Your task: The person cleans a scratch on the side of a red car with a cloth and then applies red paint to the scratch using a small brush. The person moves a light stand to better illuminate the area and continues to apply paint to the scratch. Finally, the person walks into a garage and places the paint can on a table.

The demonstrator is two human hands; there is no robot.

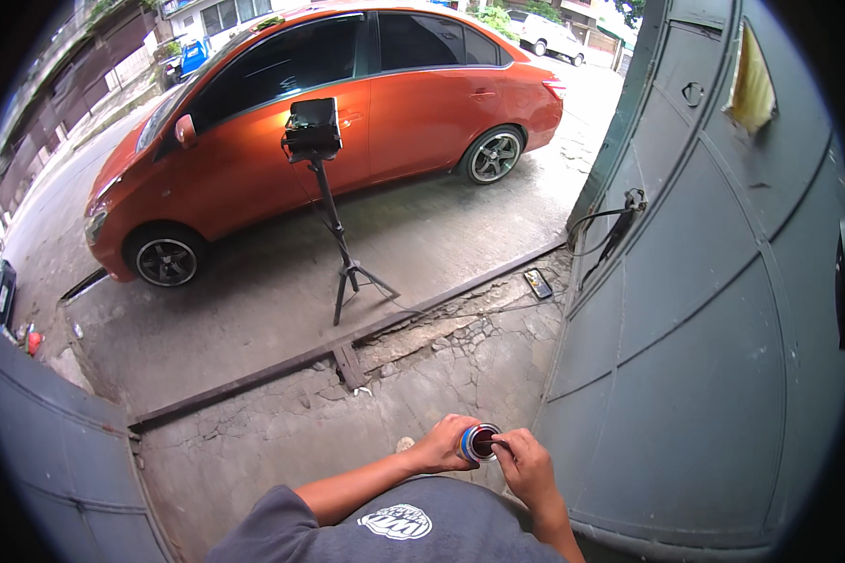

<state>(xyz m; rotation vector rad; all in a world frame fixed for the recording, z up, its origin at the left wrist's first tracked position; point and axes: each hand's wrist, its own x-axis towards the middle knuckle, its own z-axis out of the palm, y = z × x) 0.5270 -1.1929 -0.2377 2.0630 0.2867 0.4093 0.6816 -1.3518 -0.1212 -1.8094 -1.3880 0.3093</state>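
In the head view, my left hand [441,446] is closed around a small open metal can [471,430] with a blue band and dark red contents, low at the center over my grey shirt. My right hand [526,469] pinches a thin stick [491,442] that reaches into the can's mouth from the right side. The can's top faces up toward me.
An orange sedan [413,122] stands beyond the threshold rail [253,380]. A lamp [312,131] is on a black tripod [344,272] before it. A phone [538,283] lies on cracked concrete. Grey metal gate leaves [685,375] flank me; parked vehicles [549,36] are behind.
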